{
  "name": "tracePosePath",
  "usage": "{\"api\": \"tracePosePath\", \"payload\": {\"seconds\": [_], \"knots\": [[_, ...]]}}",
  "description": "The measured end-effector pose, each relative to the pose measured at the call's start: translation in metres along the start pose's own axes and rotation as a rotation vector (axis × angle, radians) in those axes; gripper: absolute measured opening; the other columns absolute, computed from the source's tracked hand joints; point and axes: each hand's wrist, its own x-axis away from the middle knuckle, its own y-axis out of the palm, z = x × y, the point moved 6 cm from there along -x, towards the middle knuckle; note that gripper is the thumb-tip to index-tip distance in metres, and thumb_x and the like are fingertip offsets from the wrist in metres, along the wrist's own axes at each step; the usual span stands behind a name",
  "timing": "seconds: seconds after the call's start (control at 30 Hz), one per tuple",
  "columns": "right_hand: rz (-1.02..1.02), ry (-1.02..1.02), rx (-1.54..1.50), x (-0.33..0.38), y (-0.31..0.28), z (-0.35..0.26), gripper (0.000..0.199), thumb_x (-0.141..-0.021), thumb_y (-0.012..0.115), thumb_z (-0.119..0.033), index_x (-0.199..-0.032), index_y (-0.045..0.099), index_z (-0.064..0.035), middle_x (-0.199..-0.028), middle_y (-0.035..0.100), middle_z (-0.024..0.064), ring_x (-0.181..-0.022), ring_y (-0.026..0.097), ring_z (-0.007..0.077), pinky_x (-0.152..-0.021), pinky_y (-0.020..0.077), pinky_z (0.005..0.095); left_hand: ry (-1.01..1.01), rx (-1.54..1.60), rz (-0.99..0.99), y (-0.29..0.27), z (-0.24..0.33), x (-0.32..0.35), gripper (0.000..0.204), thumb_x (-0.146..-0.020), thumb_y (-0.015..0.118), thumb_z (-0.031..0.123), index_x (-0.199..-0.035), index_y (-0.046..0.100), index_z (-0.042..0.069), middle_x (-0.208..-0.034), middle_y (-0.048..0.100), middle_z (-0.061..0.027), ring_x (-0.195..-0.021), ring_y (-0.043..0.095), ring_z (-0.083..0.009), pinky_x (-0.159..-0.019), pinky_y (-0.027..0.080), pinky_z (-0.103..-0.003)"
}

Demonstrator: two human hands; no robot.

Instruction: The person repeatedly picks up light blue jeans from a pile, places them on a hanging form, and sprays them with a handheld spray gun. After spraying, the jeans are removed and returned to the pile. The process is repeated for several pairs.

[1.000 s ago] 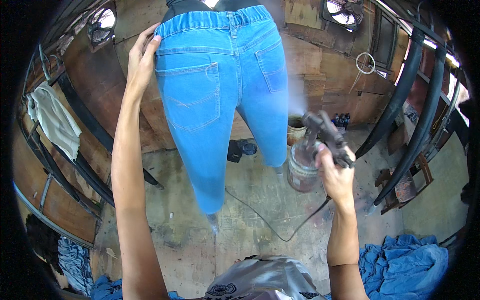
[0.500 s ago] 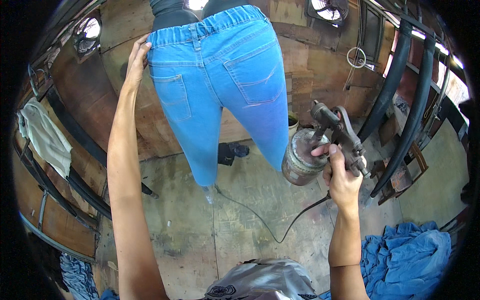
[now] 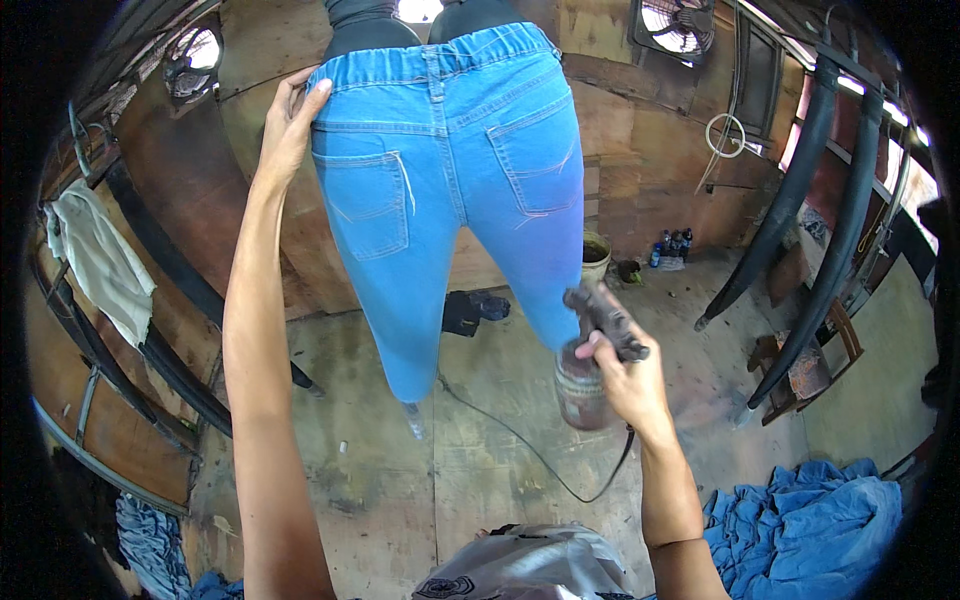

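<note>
Left hand [image 3: 290, 125] pinches denim jeans [image 3: 455, 150] at their upper left corner; right hand [image 3: 632, 378], curled round spray gun [image 3: 603, 322], should sweep evenly

1. The gun [image 3: 605, 325] is slightly blurred, and the right hand [image 3: 627, 378] covers part of it.
2. The jar [image 3: 582, 398] and gun partly hide the lower right leg of the jeans [image 3: 453, 165].
3. Some fingertips of the left hand [image 3: 288, 125] are hidden behind the jeans.
4. The upper edge cuts the black form [image 3: 372, 38].
5. One white thing [image 3: 343, 447] is too small to recognise.
</note>
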Motion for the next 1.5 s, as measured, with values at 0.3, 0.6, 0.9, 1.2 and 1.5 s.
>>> {"api": "tracePosePath", "payload": {"seconds": [0.3,0.6,0.9,1.2,1.5], "knots": [[0.058,-0.120,-0.157,-0.015,0.012,-0.062,0.051,-0.094,0.056,0.001,-0.144,0.045,0.0022,-0.115,0.066,0.0119,-0.077,0.060,0.0073,-0.071,0.0492,0.0223,-0.021,-0.223,-0.027,-0.012,0.044,0.017,0.069,-0.085,0.075,0.046,-0.129,0.053,-0.003,-0.123,0.061,-0.0254,-0.115,0.061,-0.0296,-0.096,0.050,-0.039],[-0.233,0.185,0.236,0.002,0.043,0.031,0.051,-0.090,0.053,-0.002,-0.141,0.052,-0.0048,-0.091,0.070,0.0062,-0.075,0.065,0.0105,-0.076,0.0519,0.0281,0.071,-0.541,-0.017,0.001,0.073,0.014,0.078,-0.076,0.079,0.054,-0.124,0.057,-0.003,-0.104,0.069,-0.0245,-0.096,0.070,-0.0292,-0.082,0.057,-0.040],[-0.067,-0.040,-0.277,0.002,0.011,-0.061,0.048,-0.096,0.052,-0.014,-0.141,0.045,0.0022,-0.072,0.064,0.0085,-0.040,0.041,0.0054,-0.036,0.0325,0.0211,0.135,-0.792,0.026,0.021,0.068,0.000,0.089,-0.070,0.083,0.056,-0.122,0.054,-0.010,-0.110,0.064,-0.0307,-0.099,0.068,-0.0344,-0.084,0.056,-0.040],[-0.296,0.214,-0.016,0.002,0.057,-0.002,0.047,-0.088,0.053,-0.002,-0.135,0.054,0.0029,-0.084,0.065,0.0038,-0.067,0.056,0.0079,-0.065,0.0481,0.0243,0.095,-0.751,0.147,0.051,0.055,-0.001,0.103,-0.064,0.084,0.062,-0.124,0.050,-0.015,-0.112,0.060,-0.0342,-0.100,0.067,-0.0388,-0.087,0.055,-0.043],[-0.045,-0.027,-0.308,0.009,0.019,-0.081,0.054,-0.093,0.053,-0.007,-0.145,0.042,0.0027,-0.072,0.064,0.0092,-0.040,0.038,0.0026,-0.037,0.0302,0.0194,-0.138,-0.727,0.137,0.079,0.076,0.004,0.066,-0.068,0.085,0.041,-0.108,0.055,-0.002,-0.105,0.064,-0.0249,-0.099,0.064,-0.0358,-0.086,0.051,-0.042]]}}
